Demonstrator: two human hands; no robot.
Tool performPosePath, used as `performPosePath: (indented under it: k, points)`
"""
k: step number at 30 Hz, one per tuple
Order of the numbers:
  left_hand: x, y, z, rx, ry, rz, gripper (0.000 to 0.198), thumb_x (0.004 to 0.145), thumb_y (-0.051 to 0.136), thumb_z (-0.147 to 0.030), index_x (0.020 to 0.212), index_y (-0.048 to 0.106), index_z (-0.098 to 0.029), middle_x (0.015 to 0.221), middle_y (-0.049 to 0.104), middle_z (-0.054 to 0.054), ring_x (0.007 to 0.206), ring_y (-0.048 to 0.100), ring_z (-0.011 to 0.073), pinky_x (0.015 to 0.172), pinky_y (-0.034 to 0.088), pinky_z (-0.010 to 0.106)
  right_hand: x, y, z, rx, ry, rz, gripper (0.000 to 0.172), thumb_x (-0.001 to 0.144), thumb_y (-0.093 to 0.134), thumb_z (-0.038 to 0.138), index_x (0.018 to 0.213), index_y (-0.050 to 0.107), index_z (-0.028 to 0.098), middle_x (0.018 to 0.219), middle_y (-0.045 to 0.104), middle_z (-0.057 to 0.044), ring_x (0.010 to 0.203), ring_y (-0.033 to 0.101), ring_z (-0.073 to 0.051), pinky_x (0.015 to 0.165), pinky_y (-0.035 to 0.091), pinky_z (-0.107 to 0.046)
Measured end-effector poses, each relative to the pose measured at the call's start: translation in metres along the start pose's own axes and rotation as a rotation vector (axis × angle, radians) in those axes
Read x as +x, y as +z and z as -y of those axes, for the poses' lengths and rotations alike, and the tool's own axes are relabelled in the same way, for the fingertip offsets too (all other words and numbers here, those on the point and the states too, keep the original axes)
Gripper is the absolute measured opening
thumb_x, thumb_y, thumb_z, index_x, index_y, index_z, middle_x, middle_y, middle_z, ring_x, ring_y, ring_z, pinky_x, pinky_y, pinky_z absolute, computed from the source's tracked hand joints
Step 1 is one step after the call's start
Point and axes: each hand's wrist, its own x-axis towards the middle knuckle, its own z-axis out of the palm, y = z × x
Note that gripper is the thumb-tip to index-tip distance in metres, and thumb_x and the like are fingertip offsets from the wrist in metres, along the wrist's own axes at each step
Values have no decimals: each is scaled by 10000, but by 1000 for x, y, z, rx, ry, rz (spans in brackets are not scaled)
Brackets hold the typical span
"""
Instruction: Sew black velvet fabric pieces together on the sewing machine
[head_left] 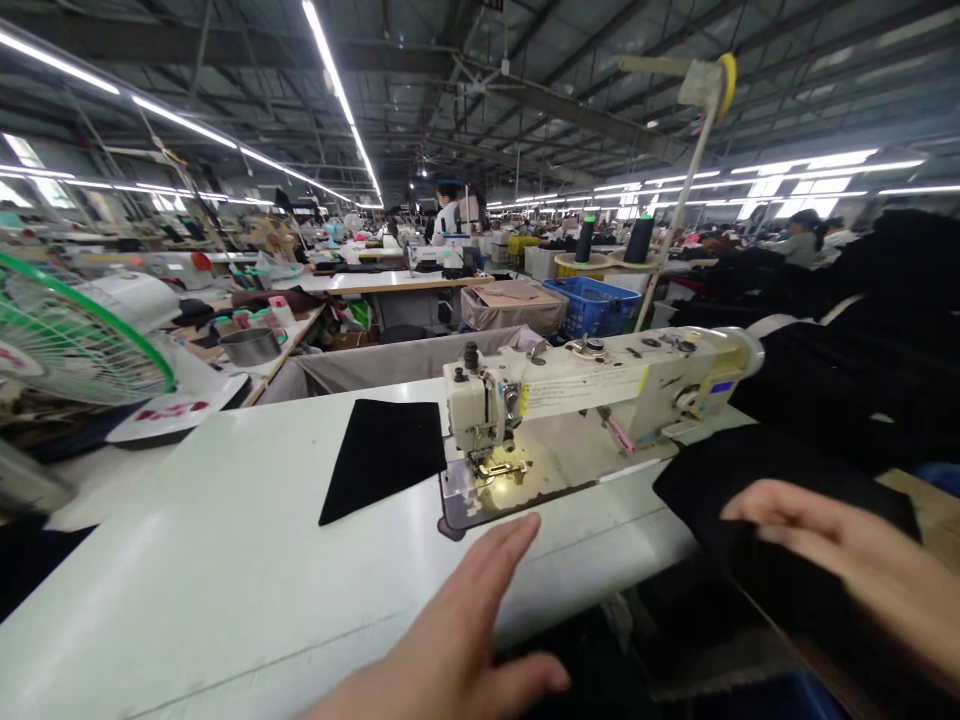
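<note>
In the head view a beige sewing machine [585,390] stands on a pale green table [247,560], its needle area lit. A flat black fabric piece [386,455] lies on the table to the left of the machine head. My left hand [472,620] hovers over the front of the table, fingers stretched, thumb apart, holding nothing. At the right, my right hand [810,525] pinches the edge of a piece of black fabric [787,460] by the table's right end. Part of that fabric hangs below the hand.
A green-rimmed fan [82,330] stands at the left. Behind the machine are a blue basket [596,305] and black thread cones [637,240]. A thread stand pole [679,200] rises behind the machine. Dark fabric [892,340] is heaped at the right. A person [448,220] is farther back.
</note>
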Motion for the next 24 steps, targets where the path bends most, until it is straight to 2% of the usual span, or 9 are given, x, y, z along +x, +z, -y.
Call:
performPosePath:
  k: [2,3,6,8,10,13,15,19,24]
  points:
    - [7,21,-19,-146,58,28,1191,664,860,-513,1601,149,-328,1645,290,118,1473,332,381,1155,382,542,-6,34,14,152,76,325,293,810,692,512,783,659,222,749,608,-21,654,540,-165,592,443,-282]
    - [12,29,-28,-219,46,8,1220,649,868,-517,1604,136,-316,1648,279,124,1481,310,390,1158,367,561,-7,51,20,243,91,401,298,806,700,495,780,626,208,745,582,0,636,508,-138,577,422,-251]
    - [26,34,-52,-420,-90,-113,908,763,784,-448,1547,357,-279,1539,481,124,1409,451,358,1158,372,549,-2,87,33,486,118,461,305,748,747,436,752,569,188,660,519,39,551,423,-90,504,344,-196]
    - [34,23,-63,-487,-149,-187,546,841,682,-364,1369,598,-256,1348,664,100,1237,624,308,1115,446,489,3,99,36,603,118,444,299,724,778,402,746,575,184,627,519,45,522,426,-84,484,338,-186]
    - [40,7,-68,-464,-167,-272,341,862,619,-319,1177,720,-238,1146,758,72,1046,712,272,1012,534,428,5,107,37,734,73,407,306,778,753,462,794,619,187,663,569,28,564,508,-105,532,414,-199]
    - [43,-16,-66,-329,-183,-427,292,853,596,-314,1083,754,-228,978,782,46,939,729,260,897,582,385,1,119,35,792,-73,453,469,835,669,613,1082,680,215,930,687,-43,853,653,-202,761,533,-301]
    - [42,-26,-63,-242,-192,-481,281,843,594,-311,1055,757,-225,924,780,38,889,732,251,849,593,371,-3,128,33,612,-194,433,546,774,765,567,1199,666,239,1058,700,-62,983,657,-245,847,535,-341]
    - [35,-42,-58,-33,-148,-507,305,784,583,-234,1040,748,-246,954,785,27,876,731,236,830,592,363,-9,130,33,367,-330,203,264,843,741,450,934,708,205,846,699,-40,812,662,-205,742,541,-292]
    - [25,-78,-47,184,-107,-561,174,763,611,-284,840,762,-242,840,769,27,783,705,225,759,573,343,-6,100,40,392,-365,75,248,916,650,464,1007,653,233,754,657,-8,653,607,-169,597,508,-260]
